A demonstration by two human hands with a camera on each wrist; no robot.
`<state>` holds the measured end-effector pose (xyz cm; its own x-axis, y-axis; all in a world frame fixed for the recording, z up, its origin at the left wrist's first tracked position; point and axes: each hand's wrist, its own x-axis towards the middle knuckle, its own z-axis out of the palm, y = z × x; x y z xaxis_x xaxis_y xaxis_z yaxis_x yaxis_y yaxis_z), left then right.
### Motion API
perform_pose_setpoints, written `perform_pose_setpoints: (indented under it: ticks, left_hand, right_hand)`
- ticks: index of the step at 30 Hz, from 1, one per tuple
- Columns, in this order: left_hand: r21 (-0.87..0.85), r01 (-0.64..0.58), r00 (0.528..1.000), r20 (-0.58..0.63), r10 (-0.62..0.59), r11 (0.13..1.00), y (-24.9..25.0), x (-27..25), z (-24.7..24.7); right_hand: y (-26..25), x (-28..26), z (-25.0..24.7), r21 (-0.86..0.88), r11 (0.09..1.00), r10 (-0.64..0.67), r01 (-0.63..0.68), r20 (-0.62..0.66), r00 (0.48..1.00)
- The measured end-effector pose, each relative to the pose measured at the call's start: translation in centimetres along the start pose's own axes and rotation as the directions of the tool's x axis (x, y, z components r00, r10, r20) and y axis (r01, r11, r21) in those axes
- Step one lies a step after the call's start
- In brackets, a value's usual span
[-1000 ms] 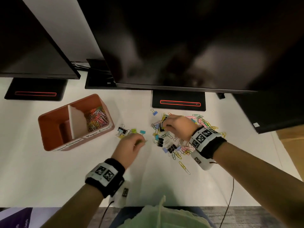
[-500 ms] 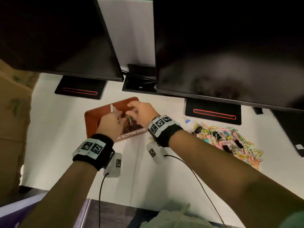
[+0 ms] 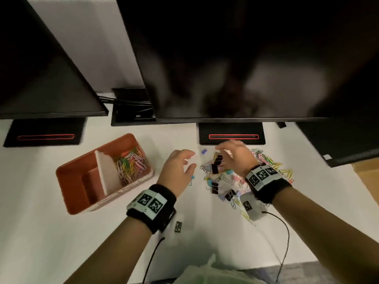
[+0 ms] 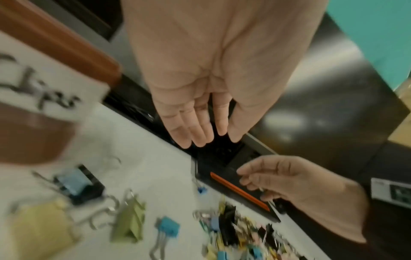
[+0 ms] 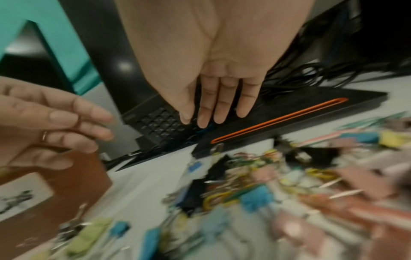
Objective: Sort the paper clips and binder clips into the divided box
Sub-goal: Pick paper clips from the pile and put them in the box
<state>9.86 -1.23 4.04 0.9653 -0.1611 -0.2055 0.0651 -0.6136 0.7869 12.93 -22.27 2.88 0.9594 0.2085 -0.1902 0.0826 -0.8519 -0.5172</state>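
the divided box (image 3: 67,177) looks like smooth matt terracotta plastic, its divider (image 3: 106,171) a paler matt sheet, paper labels (image 4: 44,84) stuck on its front wall. right of the box, binder clips (image 3: 215,168) show painted bodies with shiny wire handles; paper clips (image 3: 131,162) inside look colour-coated. the desk (image 3: 41,232) is matt white.

The head view is dim and soft, with strong bending of lines at the edges. The glossy black monitor screen (image 3: 235,58) shows hazy pale glare at 1 o'clock. Both wrist views have heavy motion blur, and the heap of coloured clips (image 5: 278,193) is smeared.
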Motion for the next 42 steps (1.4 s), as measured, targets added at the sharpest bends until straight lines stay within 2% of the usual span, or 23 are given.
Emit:
perform_pose_setpoints:
  ticks: [3, 7, 12, 16, 19, 24, 33, 37, 42]
  left_hand:
    - [0.064, 0.030, 0.998, 0.055, -0.034, 0.998, 0.0, 2.8, 3.3]
    - [0.132, 0.106, 0.988, 0.101, -0.120, 0.985, -0.3, 5.6, 6.6]
    - [0.225, 0.093, 0.977, 0.164, -0.132, 0.970, -0.9, 6.5, 7.9]
    - [0.252, 0.084, 0.970, 0.199, -0.136, 0.964, -1.6, 6.2, 7.5]
    - [0.305, 0.070, 0.964, 0.224, -0.143, 0.950, -1.9, 6.0, 7.3]
    - [0.340, 0.054, 0.961, 0.238, -0.141, 0.939, -1.5, 5.7, 7.2]
    - [0.326, -0.127, 0.958, 0.284, 0.031, 0.937, -0.3, 7.1, 6.6]
    - [0.440, -0.167, 0.935, 0.354, 0.000, 0.883, 0.1, 8.5, 6.9]
    - [0.484, -0.183, 0.935, 0.355, 0.000, 0.856, -0.1, 8.8, 7.3]
  right_hand:
    - [2.6, 1.4, -0.4, -0.052, 0.995, 0.087, -0.081, 0.108, 0.990]
    - [4.2, 2.8, 0.7, -0.116, 0.988, 0.133, -0.107, 0.251, 0.959]
    - [4.8, 1.7, 1.4, -0.051, 0.997, 0.071, -0.061, 0.235, 0.969]
    - [5.4, -0.1, 1.5, -0.015, 1.000, 0.015, -0.011, 0.289, 0.957]
    - [5.8, -0.4, 1.3, 0.004, 1.000, 0.024, -0.027, 0.297, 0.954]
    - [5.3, 0.3, 1.2, -0.111, 0.992, 0.088, -0.052, 0.346, 0.934]
    - [4.9, 1.2, 0.7, -0.019, 0.996, 0.093, -0.093, 0.388, 0.917]
    - [4.8, 1.3, 0.7, -0.035, 0.996, 0.094, -0.087, 0.421, 0.902]
    - [5.0, 1.1, 0.7, -0.046, 0.998, 0.059, -0.044, 0.418, 0.906]
